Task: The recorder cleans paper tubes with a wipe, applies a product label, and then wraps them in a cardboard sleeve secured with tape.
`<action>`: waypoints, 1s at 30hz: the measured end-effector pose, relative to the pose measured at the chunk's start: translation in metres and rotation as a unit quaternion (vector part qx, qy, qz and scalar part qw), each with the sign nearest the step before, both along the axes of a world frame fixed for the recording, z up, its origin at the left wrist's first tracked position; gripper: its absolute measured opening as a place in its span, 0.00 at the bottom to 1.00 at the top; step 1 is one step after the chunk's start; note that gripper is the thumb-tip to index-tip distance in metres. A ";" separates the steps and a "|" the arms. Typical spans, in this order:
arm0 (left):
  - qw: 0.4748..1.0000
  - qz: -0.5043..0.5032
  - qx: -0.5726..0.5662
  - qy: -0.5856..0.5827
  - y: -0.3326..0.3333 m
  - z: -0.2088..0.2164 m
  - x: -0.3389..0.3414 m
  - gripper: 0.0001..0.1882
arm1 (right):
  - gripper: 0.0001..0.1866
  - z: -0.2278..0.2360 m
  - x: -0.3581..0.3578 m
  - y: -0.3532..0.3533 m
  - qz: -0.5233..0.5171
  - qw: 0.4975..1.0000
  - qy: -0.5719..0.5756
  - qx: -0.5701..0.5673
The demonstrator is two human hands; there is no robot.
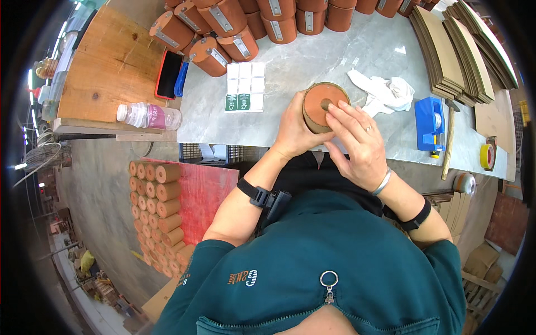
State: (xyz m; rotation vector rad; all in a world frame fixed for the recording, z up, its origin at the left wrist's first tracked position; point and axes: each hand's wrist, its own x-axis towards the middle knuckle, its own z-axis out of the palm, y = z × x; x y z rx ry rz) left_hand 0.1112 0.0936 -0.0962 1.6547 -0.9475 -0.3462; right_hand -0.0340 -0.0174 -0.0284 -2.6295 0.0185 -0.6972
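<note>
Over the table's near edge, a terracotta-coloured cylinder [316, 111] shows its round end, with a hole at the centre. My left hand [293, 129] is closed round its left side, the thumb along the near rim. Stretched-out fingers of my right hand [360, 146] lie on the round end beside the hole, and the thumb points toward the near rim. A sheet of labels [244, 85], a few of them green and the rest white, lies beyond my left hand. A crumpled white cloth [395, 95] is on the table to the right of the cylinder.
Stacked terracotta cylinders with metal strips [220, 19] line the back. At the right are cardboard sheets [441, 56], a blue tape dispenser [427, 123], a hammer [449, 139] and yellow tape [487, 156]. A bottle [149, 116] lies left; more cylinders [167, 192] are stacked below on a red board [209, 190].
</note>
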 end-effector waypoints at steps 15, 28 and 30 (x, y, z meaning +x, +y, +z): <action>0.999 -0.022 -0.015 -0.018 0.005 0.001 -0.005 0.42 | 0.27 -0.003 -0.021 0.022 -0.043 0.999 0.011 -0.020; 0.998 -0.015 0.010 0.056 0.016 0.003 -0.010 0.41 | 0.28 0.004 -0.021 0.025 -0.030 0.998 0.034 -0.043; 0.999 -0.029 -0.012 0.029 0.016 -0.001 -0.008 0.43 | 0.29 0.004 -0.020 0.023 -0.020 0.998 0.041 -0.053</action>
